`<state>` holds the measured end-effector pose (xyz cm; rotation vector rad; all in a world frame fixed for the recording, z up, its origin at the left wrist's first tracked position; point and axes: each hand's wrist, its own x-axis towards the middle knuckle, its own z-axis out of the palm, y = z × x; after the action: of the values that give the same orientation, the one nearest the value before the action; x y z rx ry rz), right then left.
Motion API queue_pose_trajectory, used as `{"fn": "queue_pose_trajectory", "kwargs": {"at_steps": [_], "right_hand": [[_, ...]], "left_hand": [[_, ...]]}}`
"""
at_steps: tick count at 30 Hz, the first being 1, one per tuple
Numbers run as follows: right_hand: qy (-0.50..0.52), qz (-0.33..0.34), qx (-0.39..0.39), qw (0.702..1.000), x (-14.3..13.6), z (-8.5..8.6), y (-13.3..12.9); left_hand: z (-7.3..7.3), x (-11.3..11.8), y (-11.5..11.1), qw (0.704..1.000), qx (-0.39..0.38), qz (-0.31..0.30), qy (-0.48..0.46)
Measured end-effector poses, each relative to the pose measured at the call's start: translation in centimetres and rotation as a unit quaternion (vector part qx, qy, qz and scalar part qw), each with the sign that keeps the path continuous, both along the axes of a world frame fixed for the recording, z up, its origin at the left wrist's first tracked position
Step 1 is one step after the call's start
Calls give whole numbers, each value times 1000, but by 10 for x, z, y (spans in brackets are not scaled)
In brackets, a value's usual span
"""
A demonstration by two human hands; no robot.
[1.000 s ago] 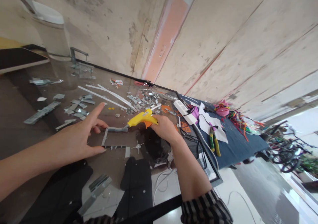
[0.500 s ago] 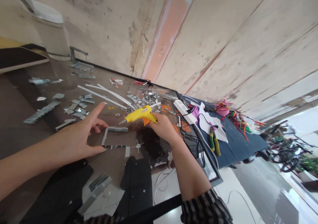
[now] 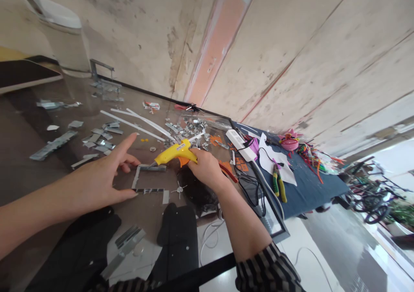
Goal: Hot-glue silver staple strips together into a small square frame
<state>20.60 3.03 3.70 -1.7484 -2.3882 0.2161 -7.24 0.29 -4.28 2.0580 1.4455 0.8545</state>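
My right hand [image 3: 207, 169] is wrapped round the handle of a yellow hot glue gun [image 3: 171, 152], with a white glue stick [image 3: 198, 135] poking out of its back. The gun's nozzle points left and down onto the top strip of a small grey three-sided frame [image 3: 135, 180] lying on the glass table. At the frame's left side, my left hand [image 3: 111, 173] is spread, thumb and fingers apart. The thumb tip lies by the lower left corner and the fingers by the upper left one; whether they touch it I cannot tell. A small white spoked piece [image 3: 180, 189] lies right of the frame.
Grey scraps [image 3: 100, 137] and long white strips [image 3: 132, 124] lie beyond my hands. To the right are a white power strip [image 3: 241, 145], black cables and green-handled pliers [image 3: 278, 184] on a dark blue cloth [image 3: 304, 188]. A lidded container [image 3: 64, 37] stands at the back left.
My right hand has brought the glue gun left and down, so its nozzle now meets the frame's top strip. Red handles now show beside my right wrist. The left hand stays put.
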Motion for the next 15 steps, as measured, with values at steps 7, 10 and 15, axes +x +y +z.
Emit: {"fn": "queue_pose_trajectory", "kwargs": {"at_steps": [7,10,15], "right_hand": [[126,1,24,992,13,-3,12],[166,-30,31,985,29,2,19],[188,-51,51,980,44,7,21]], "left_hand": [[1,0,0,1000,-6,-2,3],[5,2,0,1000,-4,-1,5],[8,3,-1,1000,-2,5,7]]}}
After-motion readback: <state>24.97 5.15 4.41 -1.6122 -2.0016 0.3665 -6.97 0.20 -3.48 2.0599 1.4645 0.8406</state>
